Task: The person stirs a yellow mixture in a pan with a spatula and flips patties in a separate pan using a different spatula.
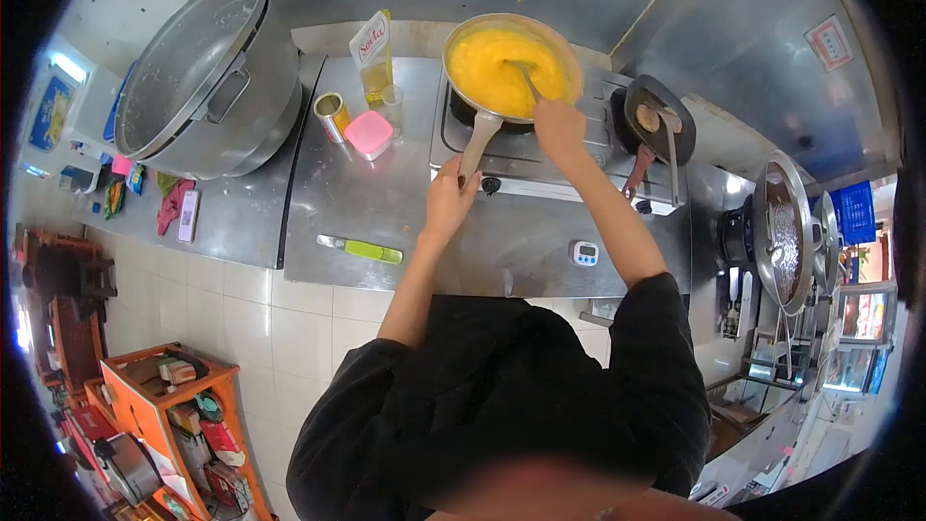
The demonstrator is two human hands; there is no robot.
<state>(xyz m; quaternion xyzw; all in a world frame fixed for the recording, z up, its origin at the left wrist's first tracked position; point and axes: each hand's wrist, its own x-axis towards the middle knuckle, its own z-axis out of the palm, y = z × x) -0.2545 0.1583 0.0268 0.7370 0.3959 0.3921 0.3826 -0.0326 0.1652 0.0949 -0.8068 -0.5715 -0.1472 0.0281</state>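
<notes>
A grey pan (569, 53) full of yellow mixture (497, 58) sits on the stove (540, 159). My left hand (449, 195) grips the pan's pale handle (476, 143). My right hand (559, 125) holds a metal utensil (528, 77) whose end dips into the yellow mixture.
A small dark pan (656, 116) with food lies to the right on the stove. Left of the stove stand an oil pouch (371, 53), a tin can (332, 116) and a pink box (368, 133). A green-handled knife (362, 249) and a timer (585, 253) lie on the steel counter. A big steel pot (207, 77) stands far left.
</notes>
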